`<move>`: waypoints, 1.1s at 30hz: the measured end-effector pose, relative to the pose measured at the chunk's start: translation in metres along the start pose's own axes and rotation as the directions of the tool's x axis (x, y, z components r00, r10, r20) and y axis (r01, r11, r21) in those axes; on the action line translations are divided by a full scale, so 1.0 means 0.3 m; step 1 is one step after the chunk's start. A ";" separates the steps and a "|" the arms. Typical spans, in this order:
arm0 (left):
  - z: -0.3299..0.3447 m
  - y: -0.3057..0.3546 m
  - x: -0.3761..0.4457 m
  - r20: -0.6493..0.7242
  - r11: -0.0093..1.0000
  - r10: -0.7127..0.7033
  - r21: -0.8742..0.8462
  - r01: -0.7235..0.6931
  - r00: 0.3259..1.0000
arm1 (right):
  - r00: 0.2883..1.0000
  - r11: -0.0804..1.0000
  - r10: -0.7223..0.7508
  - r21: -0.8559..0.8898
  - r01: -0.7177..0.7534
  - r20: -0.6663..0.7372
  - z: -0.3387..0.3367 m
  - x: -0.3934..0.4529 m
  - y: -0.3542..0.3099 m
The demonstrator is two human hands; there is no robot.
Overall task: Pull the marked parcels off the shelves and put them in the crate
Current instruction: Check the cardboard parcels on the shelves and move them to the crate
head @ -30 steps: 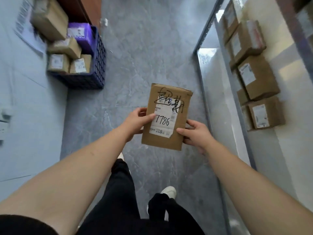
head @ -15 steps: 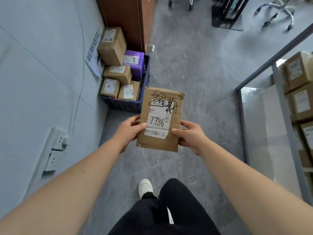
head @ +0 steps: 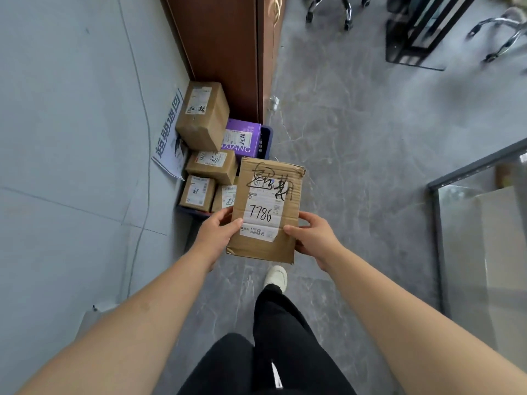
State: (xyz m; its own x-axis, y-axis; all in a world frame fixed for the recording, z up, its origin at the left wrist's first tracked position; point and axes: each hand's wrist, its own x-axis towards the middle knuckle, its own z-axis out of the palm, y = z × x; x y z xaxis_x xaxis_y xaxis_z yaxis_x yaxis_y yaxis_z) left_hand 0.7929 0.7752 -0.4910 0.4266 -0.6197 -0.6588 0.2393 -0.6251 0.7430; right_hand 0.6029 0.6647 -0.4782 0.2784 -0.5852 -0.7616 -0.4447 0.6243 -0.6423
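Observation:
I hold a flat brown cardboard parcel [head: 266, 209] in front of me, with black marker scrawl and a white label reading 7786. My left hand [head: 216, 232] grips its lower left edge, thumb on the top face. My right hand [head: 313, 238] grips the lower right edge the same way. Just beyond the parcel, against the left wall, stands the dark blue crate [head: 265, 138]. It holds several brown boxes and one purple box [head: 242, 138]. The parcel hides the crate's near right corner.
A brown wooden cabinet [head: 228, 52] stands behind the crate. A printed sign [head: 171, 132] leans on the grey wall at left. A metal shelf frame [head: 436, 223] stands at right. Chair bases [head: 330, 7] sit far back. My leg and white shoe [head: 275, 276] are below.
I have walked toward the crate and turned left. The crate has come closer and nearer the centre, and the shelf with its parcels has slid out to the right. My grip is unchanged.

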 end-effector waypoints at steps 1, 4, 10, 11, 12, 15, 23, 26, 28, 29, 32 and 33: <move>0.006 0.012 0.004 -0.004 1.000 -0.001 0.008 0.001 1.000 | 1.000 1.000 -0.004 0.000 0.004 0.010 0.004 -0.001 -0.006; -0.029 0.069 0.139 -0.046 0.999 -0.019 0.025 0.020 0.999 | 0.999 0.999 0.045 0.015 -0.045 0.031 0.056 0.130 -0.072; -0.120 0.026 0.361 -0.002 0.986 -0.126 0.111 0.126 0.992 | 0.981 0.979 0.195 0.066 -0.195 0.014 0.210 0.371 -0.080; -0.135 0.010 0.404 -0.002 0.982 -0.143 0.125 0.142 0.990 | 0.976 0.974 0.217 0.067 -0.216 0.005 0.235 0.415 -0.075; -0.151 -0.008 0.460 -0.006 0.978 -0.158 0.137 0.157 0.987 | 0.972 0.970 0.234 0.073 -0.233 -0.010 0.259 0.470 -0.068; -0.179 -0.072 0.654 0.004 0.960 -0.210 0.191 0.206 0.978 | 0.964 0.967 0.255 0.033 -0.253 -0.079 0.323 0.673 -0.031; -0.155 -0.268 1.135 0.138 0.929 -0.244 0.317 0.191 0.960 | 0.948 0.977 0.211 0.037 -0.208 -0.238 0.398 1.112 0.155; -0.139 -0.319 1.244 0.129 0.935 -0.212 0.314 0.163 0.969 | 0.962 0.987 0.160 0.050 -0.153 -0.223 0.399 1.199 0.177; -0.132 -0.349 1.285 0.106 0.941 -0.213 0.288 0.175 0.971 | 0.968 0.990 0.144 0.034 -0.140 -0.204 0.403 1.257 0.185; -0.132 -0.359 1.295 0.101 0.941 -0.219 0.286 0.183 0.970 | 0.971 0.990 0.138 0.019 -0.137 -0.195 0.409 1.280 0.188; -0.143 -0.382 1.327 0.102 0.931 -0.254 0.294 0.215 0.962 | 0.977 0.992 0.116 -0.028 -0.122 -0.178 0.426 1.326 0.194; -0.151 -0.384 1.335 0.096 0.926 -0.263 0.305 0.223 0.960 | 0.979 0.992 0.109 -0.036 -0.117 -0.174 0.430 1.331 0.195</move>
State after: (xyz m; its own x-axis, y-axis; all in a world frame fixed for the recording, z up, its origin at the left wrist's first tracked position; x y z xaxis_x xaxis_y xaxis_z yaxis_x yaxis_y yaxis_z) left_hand 0.9758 0.6206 -0.8349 0.2628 -0.4760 -0.8393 0.0504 -0.8619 0.5046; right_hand 0.7978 0.5342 -0.8309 0.0762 -0.5943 -0.8006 -0.5046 0.6696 -0.5450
